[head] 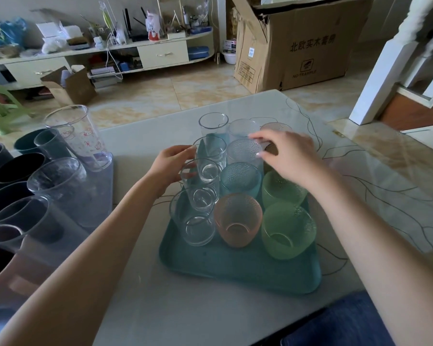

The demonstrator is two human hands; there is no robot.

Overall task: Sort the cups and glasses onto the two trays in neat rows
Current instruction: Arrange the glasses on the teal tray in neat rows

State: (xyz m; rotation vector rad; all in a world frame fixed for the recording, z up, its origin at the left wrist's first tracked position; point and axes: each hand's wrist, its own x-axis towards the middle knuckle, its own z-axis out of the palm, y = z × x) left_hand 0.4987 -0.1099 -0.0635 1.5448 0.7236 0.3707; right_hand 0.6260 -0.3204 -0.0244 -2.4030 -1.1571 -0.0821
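Now, step: both hands are nudging glasses on the teal tray (pixel 235 268) into straighter rows.
Left hand (pixel 171 168): its grip is lying apart, fingers cupping the side of a clear glass (pixel 209 156) in the left row, likely steadying it.
Right hand (pixel 286 156): fingertips are closing on the rim of a textured glass (pixel 243 153) in the middle row.
Axis: every glass is standing upright, mouth up.
Other tray (pixel 23 278): sitting at the table's (pixel 185 315) left edge, carrying dark cups (pixel 15 168) and tall clear ones.
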